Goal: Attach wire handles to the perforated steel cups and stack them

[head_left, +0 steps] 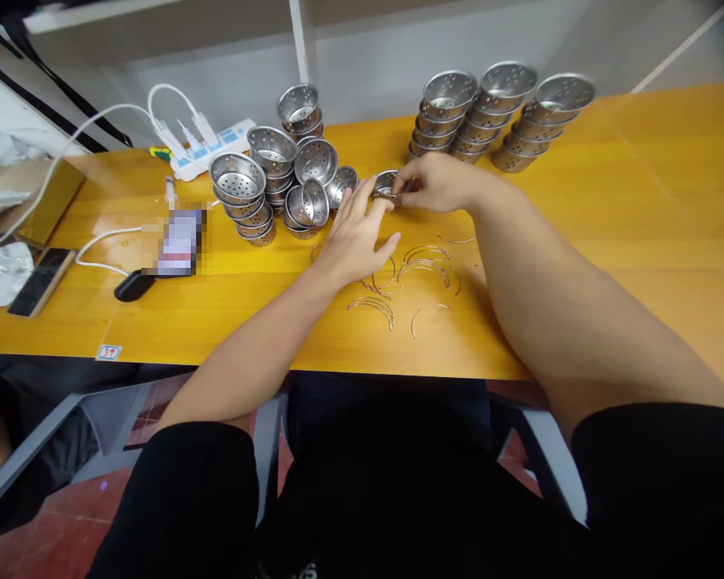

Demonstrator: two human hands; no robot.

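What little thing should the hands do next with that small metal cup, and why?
Perhaps the left hand should gently steady the perforated metal cup. The right hand has its fingers at the rim, and the left hand is open with fingers spread close by, so it seems well placed to help.

A long, yellow wooden table (pixel 645 193) stretches from left to right, its smooth top catching a soft, pale sheen of light. Along its far side stands a plain grey wall panel (pixel 392 72), split by a narrow white upright post (pixel 300 40), with a slanting white strip (pixel 679 47) at far right. On the near side, grey chair arms (pixel 553 454) and, at left, another grey chair frame (pixel 27 450) stand above a reddish tiled floor (pixel 54 531).
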